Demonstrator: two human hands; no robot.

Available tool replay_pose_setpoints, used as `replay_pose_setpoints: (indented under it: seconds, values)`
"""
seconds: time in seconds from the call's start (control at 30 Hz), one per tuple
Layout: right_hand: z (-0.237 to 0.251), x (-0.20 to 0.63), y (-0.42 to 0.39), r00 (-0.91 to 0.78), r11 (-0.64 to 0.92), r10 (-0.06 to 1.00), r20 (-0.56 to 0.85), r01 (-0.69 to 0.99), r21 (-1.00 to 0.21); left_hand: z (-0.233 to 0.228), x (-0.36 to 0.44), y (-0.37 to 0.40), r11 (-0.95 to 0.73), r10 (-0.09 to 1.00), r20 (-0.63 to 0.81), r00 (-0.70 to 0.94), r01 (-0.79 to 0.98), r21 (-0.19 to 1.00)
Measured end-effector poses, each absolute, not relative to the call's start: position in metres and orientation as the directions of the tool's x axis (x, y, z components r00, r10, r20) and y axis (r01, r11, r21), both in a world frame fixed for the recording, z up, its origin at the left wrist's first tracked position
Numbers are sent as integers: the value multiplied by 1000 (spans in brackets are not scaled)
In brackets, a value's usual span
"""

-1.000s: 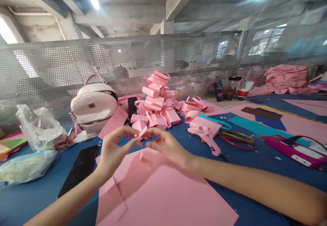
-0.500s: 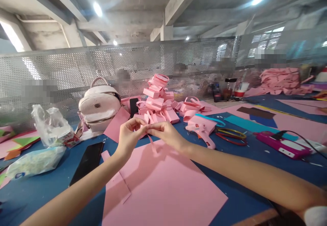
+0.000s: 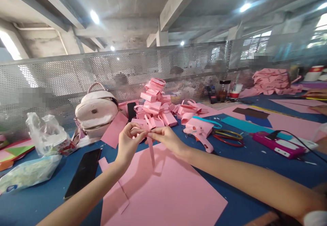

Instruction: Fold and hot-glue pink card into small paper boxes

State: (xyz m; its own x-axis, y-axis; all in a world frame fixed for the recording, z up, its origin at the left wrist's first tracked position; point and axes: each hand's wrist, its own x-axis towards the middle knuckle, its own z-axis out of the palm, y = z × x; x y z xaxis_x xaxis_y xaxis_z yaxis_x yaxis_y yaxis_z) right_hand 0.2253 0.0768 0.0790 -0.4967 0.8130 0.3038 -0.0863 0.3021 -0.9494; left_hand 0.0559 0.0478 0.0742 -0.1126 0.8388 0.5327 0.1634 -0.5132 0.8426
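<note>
While both hands work above it, the blue table [image 3: 255,171] carries everything else. Lying on the table under the hands, the large pink sheet [image 3: 163,192] is the biggest item, with a loose flap at its left edge. Behind it stands a white backpack [image 3: 95,113], and beside that a pile of folded pink pieces [image 3: 155,105]. A black phone [image 3: 83,171] lies left of the sheet; a pink glue gun [image 3: 200,134] lies right of the hands, well clear of them.

The left hand [image 3: 127,144] and right hand [image 3: 166,139] meet fingertip to fingertip, both pinching the top of a narrow pink strip [image 3: 151,149]. The strip hangs down from the pinch, its lower end just above the sheet.

Judged from this grip, the step is joining or creasing the strip at its top. To do it well:
- keep both pinches close together, edges aligned;
- press firmly and evenly so the fold stays square;
- let the free end hang untwisted.
</note>
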Motion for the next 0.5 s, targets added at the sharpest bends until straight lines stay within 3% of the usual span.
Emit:
replay_pose_setpoints:
  seconds: [0.23,0.37,0.5]
  values:
    - [79,225,84,-467,298,828,310,-101,-949,67,25,77,-581,754,656,31,496,645]
    - [80,230,84,-463,301,830,311,-99,-949,44,21,101,-578,765,582,276,692,432]
    - [80,234,81,-449,310,837,313,-82,-947,29,37,121,-537,784,522,336,789,299]
